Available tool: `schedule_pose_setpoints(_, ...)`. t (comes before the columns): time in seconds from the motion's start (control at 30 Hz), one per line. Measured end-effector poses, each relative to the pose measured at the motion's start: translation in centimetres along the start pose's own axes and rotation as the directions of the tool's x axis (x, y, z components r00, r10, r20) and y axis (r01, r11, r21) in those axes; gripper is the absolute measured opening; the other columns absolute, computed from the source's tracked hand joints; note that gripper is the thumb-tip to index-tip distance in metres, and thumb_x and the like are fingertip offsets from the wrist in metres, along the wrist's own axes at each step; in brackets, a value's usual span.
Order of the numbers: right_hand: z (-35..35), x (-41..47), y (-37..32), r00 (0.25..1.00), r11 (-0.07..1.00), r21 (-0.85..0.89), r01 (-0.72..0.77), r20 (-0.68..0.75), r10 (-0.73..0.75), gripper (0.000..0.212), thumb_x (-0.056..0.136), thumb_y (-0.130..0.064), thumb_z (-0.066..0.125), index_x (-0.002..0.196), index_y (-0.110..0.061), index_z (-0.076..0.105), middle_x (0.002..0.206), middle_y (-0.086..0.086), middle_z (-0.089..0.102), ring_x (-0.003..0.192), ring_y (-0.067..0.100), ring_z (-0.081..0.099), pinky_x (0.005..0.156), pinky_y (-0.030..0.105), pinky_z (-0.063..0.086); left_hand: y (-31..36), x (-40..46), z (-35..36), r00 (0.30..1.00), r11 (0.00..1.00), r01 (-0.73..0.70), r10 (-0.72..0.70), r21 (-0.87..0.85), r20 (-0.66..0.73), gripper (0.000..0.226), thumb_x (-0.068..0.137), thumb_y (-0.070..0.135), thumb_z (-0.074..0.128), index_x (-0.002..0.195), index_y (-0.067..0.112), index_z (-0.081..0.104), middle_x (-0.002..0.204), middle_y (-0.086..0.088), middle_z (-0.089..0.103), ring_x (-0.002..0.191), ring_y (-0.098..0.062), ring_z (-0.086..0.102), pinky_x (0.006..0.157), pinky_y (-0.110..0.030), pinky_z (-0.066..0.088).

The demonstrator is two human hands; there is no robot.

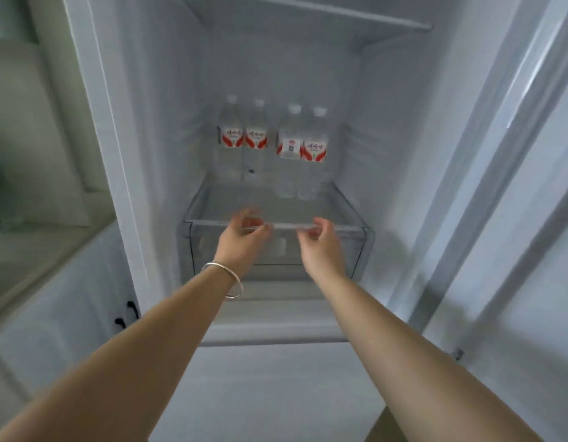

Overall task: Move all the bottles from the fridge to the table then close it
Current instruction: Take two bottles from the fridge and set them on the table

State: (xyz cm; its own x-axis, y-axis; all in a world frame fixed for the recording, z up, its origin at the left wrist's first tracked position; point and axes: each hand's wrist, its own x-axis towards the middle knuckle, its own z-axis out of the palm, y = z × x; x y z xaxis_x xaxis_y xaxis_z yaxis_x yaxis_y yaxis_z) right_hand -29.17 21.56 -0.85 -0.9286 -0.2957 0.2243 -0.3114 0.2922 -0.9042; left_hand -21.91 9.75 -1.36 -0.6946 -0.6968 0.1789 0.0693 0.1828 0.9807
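Observation:
Several clear water bottles with red-and-white labels stand upright on a glass shelf (276,202) inside the open white fridge (142,122). Two bottles (242,138) stand together at the back left, and two more bottles (303,148) stand a little nearer on the right. My left hand (241,237) and my right hand (321,240) reach into the fridge side by side, at the shelf's front edge and below the bottles. The fingers of both hands are curled and apart, and neither holds anything. A silver bracelet (225,279) circles my left wrist.
A clear drawer (356,247) sits under the glass shelf. Another shelf (340,14) spans the fridge above the bottles. The open fridge door (515,186) stands on the right. A white cabinet with black handles (126,314) and a counter are on the left.

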Motion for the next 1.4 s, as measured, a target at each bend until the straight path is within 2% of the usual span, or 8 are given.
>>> schedule_pose_setpoints(0.3, 2.4, 13.4, 0.3, 0.993, 0.994, 0.105, 0.014, -0.116, -0.002, 0.056, 0.085, -0.027, 0.064, 0.134, -0.013, 0.042, 0.117, 0.006, 0.054, 0.102, 0.017, 0.054, 0.083, 0.024, 0.038, -0.3, 12.5, 3.5, 0.999, 0.997, 0.037, -0.036, -0.066, 0.011, 0.04, 0.086, 0.01, 0.062, 0.123, 0.015, 0.05, 0.086, 0.01, 0.055, 0.076, -0.008, 0.053, 0.069, -0.028, 0.045)
schedule_pose_setpoints(0.6, 3.3, 24.4, 1.4, 0.995, 0.995, 0.099, 0.029, -0.102, -0.019, 0.091, 0.067, -0.04, 0.08, 0.141, -0.02, 0.032, 0.133, 0.003, 0.046, 0.12, 0.021, 0.048, 0.101, 0.043, 0.045, -0.3, 21.6, 7.2, 0.999, 0.999, -0.024, 0.026, 0.042, -0.041, 0.066, 0.079, 0.03, 0.073, 0.135, 0.014, 0.042, 0.135, -0.006, 0.047, 0.111, -0.017, 0.05, 0.09, -0.028, 0.039)
schedule_pose_setpoints(0.77, 3.3, 26.4, 1.4, 0.995, 0.961, 0.26, 0.094, -0.013, -0.094, 0.051, 0.066, -0.029, 0.084, 0.107, -0.028, 0.053, 0.106, -0.011, 0.061, 0.09, 0.001, 0.06, 0.078, 0.018, 0.05, -0.4, 24.3, 9.3, 0.998, 0.997, -0.058, 0.058, 0.045, -0.018, 0.076, 0.074, 0.043, 0.074, 0.136, 0.015, 0.04, 0.139, -0.005, 0.046, 0.122, -0.021, 0.049, 0.095, -0.032, 0.042)
schedule_pose_setpoints(0.93, 3.8, 27.9, 1.5, 0.973, 0.918, 0.356, 0.173, 0.084, -0.216, 0.036, 0.064, -0.022, 0.086, 0.097, -0.018, 0.072, 0.096, 0.001, 0.075, 0.089, 0.014, 0.072, 0.076, 0.03, 0.058, -1.1, 26.4, 10.4, 0.996, 0.997, -0.082, 0.082, 0.002, -0.028, 0.104, 0.04, 0.075, 0.076, 0.121, 0.012, 0.057, 0.116, -0.004, 0.066, 0.103, -0.017, 0.065, 0.091, -0.041, 0.054)
schedule_pose_setpoints(1.03, 3.7, 27.9, 1.7, 0.98, 0.933, 0.326, 0.152, 0.077, -0.186, 0.038, 0.064, -0.025, 0.087, 0.098, -0.016, 0.072, 0.094, 0.0, 0.075, 0.084, 0.009, 0.072, 0.072, 0.027, 0.058, -0.8, 26.6, 10.7, 0.998, 0.998, -0.068, 0.067, -0.005, -0.02, 0.092, 0.044, 0.065, 0.081, 0.114, 0.01, 0.059, 0.107, -0.003, 0.07, 0.094, -0.017, 0.068, 0.082, -0.037, 0.056)
schedule_pose_setpoints(1.23, 4.0, 25.0, 1.1, 0.986, 0.922, 0.363, 0.137, 0.039, -0.161, 0.056, 0.054, -0.042, 0.085, 0.1, -0.015, 0.068, 0.095, 0.004, 0.074, 0.088, 0.018, 0.072, 0.08, 0.045, 0.059, 0.2, 23.4, 10.1, 0.992, 0.993, -0.097, 0.09, -0.073, -0.091, 0.049, 0.07, 0.029, 0.08, 0.109, 0.012, 0.055, 0.103, -0.001, 0.065, 0.088, -0.013, 0.062, 0.066, -0.017, 0.043)
schedule_pose_setpoints(1.33, 3.3, 22.0, 0.1, 0.993, 0.919, 0.378, 0.115, -0.01, -0.121, 0.072, 0.048, -0.047, 0.085, 0.109, -0.017, 0.06, 0.1, -0.001, 0.072, 0.089, 0.012, 0.07, 0.08, 0.038, 0.059, 1.0, 20.5, 9.2, 0.992, 0.983, -0.122, 0.114, -0.136, -0.059, 0.045, 0.073, 0.027, 0.077, 0.11, 0.016, 0.054, 0.096, 0.008, 0.065, 0.087, -0.006, 0.061, 0.067, -0.016, 0.043)
schedule_pose_setpoints(1.4, 2.4, 19.5, -0.9, 0.99, 0.912, 0.386, 0.138, -0.039, -0.134, 0.061, 0.058, -0.035, 0.087, 0.108, -0.018, 0.058, 0.097, -0.004, 0.071, 0.087, 0.007, 0.069, 0.075, 0.027, 0.058, 1.8, 18.5, 8.2, 0.99, 0.978, -0.14, 0.136, -0.154, -0.033, 0.046, 0.073, 0.029, 0.077, 0.11, 0.016, 0.054, 0.098, 0.007, 0.066, 0.089, -0.006, 0.062, 0.071, -0.018, 0.045)
